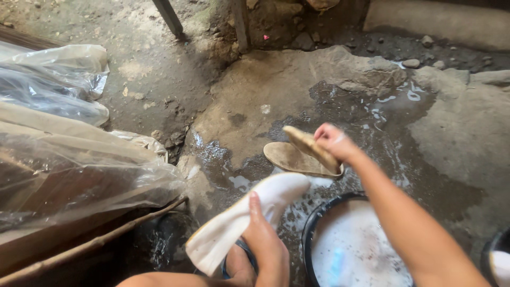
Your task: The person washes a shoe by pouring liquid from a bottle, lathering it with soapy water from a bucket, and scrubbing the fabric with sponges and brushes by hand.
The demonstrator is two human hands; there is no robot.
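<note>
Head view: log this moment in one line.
left hand: holds white shoe | right hand: holds insole | second insole: on wet stone | basin: soapy water

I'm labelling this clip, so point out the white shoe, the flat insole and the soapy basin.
white shoe (pixel 255 212), head view, its upper side
flat insole (pixel 289 158), head view, its middle
soapy basin (pixel 309 234), head view, its dark rim
</note>
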